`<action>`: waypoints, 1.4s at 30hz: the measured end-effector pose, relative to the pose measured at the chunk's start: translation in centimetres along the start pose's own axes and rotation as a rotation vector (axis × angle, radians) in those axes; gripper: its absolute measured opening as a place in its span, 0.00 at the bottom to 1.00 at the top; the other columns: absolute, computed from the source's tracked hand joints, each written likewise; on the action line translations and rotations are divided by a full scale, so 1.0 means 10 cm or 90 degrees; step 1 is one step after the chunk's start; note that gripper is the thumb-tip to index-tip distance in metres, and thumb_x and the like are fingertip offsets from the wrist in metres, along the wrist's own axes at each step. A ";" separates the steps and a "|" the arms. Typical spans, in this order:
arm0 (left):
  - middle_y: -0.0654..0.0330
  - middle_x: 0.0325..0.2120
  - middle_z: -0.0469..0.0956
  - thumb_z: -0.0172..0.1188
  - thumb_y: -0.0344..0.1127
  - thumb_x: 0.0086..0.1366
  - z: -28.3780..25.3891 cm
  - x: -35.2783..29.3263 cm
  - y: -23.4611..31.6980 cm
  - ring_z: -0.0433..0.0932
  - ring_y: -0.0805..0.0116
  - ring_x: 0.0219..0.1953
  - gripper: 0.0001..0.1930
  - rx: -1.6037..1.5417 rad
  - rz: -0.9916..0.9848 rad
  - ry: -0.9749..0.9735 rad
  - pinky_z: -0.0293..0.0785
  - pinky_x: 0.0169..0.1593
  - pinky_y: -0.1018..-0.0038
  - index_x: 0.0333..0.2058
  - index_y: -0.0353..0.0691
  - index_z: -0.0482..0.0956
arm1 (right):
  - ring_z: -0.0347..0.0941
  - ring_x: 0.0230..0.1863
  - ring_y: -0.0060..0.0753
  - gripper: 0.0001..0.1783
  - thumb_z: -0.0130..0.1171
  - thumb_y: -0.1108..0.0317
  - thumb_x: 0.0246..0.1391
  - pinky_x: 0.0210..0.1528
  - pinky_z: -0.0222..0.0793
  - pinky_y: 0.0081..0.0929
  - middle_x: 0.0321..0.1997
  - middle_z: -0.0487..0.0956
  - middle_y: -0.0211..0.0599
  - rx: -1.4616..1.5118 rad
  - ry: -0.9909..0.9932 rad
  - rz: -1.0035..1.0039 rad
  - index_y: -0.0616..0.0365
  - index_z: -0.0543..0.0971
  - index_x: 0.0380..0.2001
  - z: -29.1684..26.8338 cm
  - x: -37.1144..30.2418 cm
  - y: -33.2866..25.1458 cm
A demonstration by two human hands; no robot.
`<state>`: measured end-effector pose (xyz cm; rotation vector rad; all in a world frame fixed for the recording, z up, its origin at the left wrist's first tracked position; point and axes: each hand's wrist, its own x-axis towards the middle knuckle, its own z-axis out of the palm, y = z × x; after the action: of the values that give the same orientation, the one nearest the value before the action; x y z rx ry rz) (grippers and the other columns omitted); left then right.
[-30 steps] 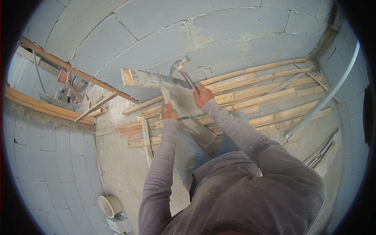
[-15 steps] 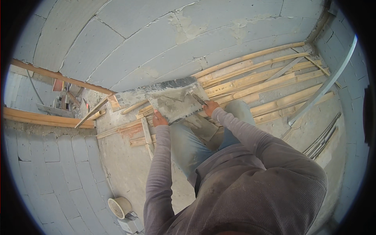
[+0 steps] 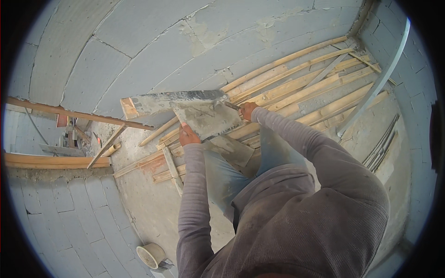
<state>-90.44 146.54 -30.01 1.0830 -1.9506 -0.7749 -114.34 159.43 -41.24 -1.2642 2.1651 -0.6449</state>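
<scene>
My left hand [image 3: 188, 135] is closed around the near left edge of a flat rectangular board [image 3: 208, 121] smeared with grey mortar. Above my knees the board is held out in front of me. The fingers of my right hand [image 3: 248, 111] wrap the dark handle of a trowel [image 3: 231, 105]. Its blade is at the board's far right corner, mostly hard to make out against the mortar. Just beyond the board lies a mortar-stained plank [image 3: 160, 103] with a dark far edge and a bare wooden end. A second flat grey piece [image 3: 234, 150] shows below the board, between my legs.
A grey block wall [image 3: 153, 55] rises ahead. Long timber strips [image 3: 320, 85] lie on the floor to the right, beside a leaning metal straightedge [image 3: 380, 88] and thin rods [image 3: 382, 143]. An opening with wooden rails [image 3: 55, 160] is at left. A bucket [image 3: 151, 255] stands lower left.
The trowel has moved from over the board's right half to its far right corner. The view has shifted slightly, and more of the plank's wooden end shows. Both hands keep their hold.
</scene>
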 end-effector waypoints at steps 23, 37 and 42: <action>0.45 0.29 0.78 0.37 0.48 0.73 -0.11 0.12 -0.12 0.74 0.51 0.31 0.27 0.087 -0.105 -0.043 0.69 0.40 0.64 0.40 0.25 0.75 | 0.75 0.47 0.56 0.19 0.47 0.56 0.62 0.52 0.68 0.50 0.44 0.79 0.53 -0.246 -0.205 -0.155 0.54 0.73 0.51 -0.75 -0.10 0.18; 0.44 0.30 0.78 0.36 0.47 0.74 -0.05 0.22 -0.13 0.74 0.52 0.32 0.28 0.061 -0.068 -0.050 0.69 0.41 0.65 0.42 0.23 0.74 | 0.76 0.39 0.57 0.19 0.46 0.54 0.63 0.44 0.70 0.51 0.32 0.80 0.52 -0.145 -0.196 -0.255 0.50 0.71 0.52 -0.65 -0.24 0.47; 0.45 0.31 0.78 0.36 0.48 0.74 0.02 0.22 -0.09 0.74 0.53 0.32 0.28 0.070 -0.113 -0.067 0.69 0.41 0.66 0.41 0.24 0.75 | 0.76 0.41 0.58 0.21 0.46 0.53 0.62 0.48 0.69 0.50 0.37 0.80 0.52 -0.255 -0.231 -0.144 0.51 0.71 0.54 -0.69 -0.11 0.55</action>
<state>-90.97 144.23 -30.07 1.3178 -2.0248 -0.8434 -121.90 163.68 -39.45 -1.7008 1.9148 -0.0456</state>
